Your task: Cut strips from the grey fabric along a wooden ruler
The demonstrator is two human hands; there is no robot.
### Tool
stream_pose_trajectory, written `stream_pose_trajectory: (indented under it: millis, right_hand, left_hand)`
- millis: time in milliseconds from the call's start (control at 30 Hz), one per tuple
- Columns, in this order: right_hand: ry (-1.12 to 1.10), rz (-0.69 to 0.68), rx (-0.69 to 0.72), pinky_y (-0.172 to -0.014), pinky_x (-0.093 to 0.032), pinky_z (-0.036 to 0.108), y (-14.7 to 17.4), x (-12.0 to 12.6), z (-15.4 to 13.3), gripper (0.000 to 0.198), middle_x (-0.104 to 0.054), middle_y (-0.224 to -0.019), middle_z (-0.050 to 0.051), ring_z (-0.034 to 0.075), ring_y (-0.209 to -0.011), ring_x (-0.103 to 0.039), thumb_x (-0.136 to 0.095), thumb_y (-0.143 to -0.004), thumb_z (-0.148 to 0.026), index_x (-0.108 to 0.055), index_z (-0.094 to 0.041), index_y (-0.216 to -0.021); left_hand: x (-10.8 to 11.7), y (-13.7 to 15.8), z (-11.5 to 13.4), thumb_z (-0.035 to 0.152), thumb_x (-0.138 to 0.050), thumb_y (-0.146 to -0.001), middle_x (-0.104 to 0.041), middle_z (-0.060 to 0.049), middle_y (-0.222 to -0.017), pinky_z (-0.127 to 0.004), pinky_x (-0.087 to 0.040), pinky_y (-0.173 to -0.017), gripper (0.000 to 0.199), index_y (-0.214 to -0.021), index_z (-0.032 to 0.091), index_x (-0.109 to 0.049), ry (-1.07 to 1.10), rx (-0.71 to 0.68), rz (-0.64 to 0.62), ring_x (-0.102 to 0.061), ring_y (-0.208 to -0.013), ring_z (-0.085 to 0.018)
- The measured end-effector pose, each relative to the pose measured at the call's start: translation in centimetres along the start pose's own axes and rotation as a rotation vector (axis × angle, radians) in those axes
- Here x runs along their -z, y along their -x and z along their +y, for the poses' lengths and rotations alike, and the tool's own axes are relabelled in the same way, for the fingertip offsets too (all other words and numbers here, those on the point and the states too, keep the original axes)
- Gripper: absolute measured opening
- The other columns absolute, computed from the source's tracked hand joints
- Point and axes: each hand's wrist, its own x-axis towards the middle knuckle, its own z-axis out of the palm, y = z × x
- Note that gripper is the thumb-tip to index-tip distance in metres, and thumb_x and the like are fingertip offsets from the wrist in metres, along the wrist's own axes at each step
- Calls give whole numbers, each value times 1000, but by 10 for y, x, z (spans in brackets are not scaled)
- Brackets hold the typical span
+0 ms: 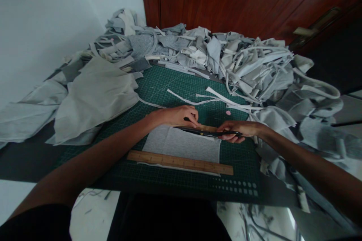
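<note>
A rectangle of light grey fabric (183,143) lies flat on the green cutting mat (158,83). Long black scissors (209,133) lie along its far edge, blades to the left, and my right hand (236,130) is closed around the handle end. Just beyond the blades a wooden ruler (208,127) shows in part between my hands. My left hand (182,116) presses down at the fabric's far edge near the blade tips, fingers bent together; what they pinch is hidden. Across the near edge lies a second wooden ruler (181,160), with a thin fabric strip showing below it.
Grey and white fabric scraps (198,49) are heaped along the back and right. A pale cloth stack (96,98) lies left. Narrow cut strips (223,97) and a small pink piece (228,113) are on the mat. Behind stand a white wall (51,19) and wooden door (226,0).
</note>
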Motion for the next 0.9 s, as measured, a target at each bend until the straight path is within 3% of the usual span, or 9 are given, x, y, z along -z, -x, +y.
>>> stream_pose_trajectory:
  millis: [333, 900]
  right_hand:
    - [-22, -37, -4, -33, -25, 10, -3, -6, -7, 32, -29, -59, -12, 5, -47, -18, -71, -89, -39, -47, -20, -79]
    - [19, -20, -21, -35, -24, 11, -1, -10, -12, 41, -30, -62, -11, 5, -50, -19, -73, -91, -48, -45, -20, -78]
  left_hand:
    - [0, 0, -1, 21, -71, -98, -73, -5, -97, -29, -44, -87, 19, -108, 29, -85, 45, -7, -3, -62, -91, -18]
    - [-1, -1, 1, 22, -74, -96, -74, -5, -98, -31, -45, -91, 14, -104, 28, -84, 116, 34, -12, -63, -97, -19]
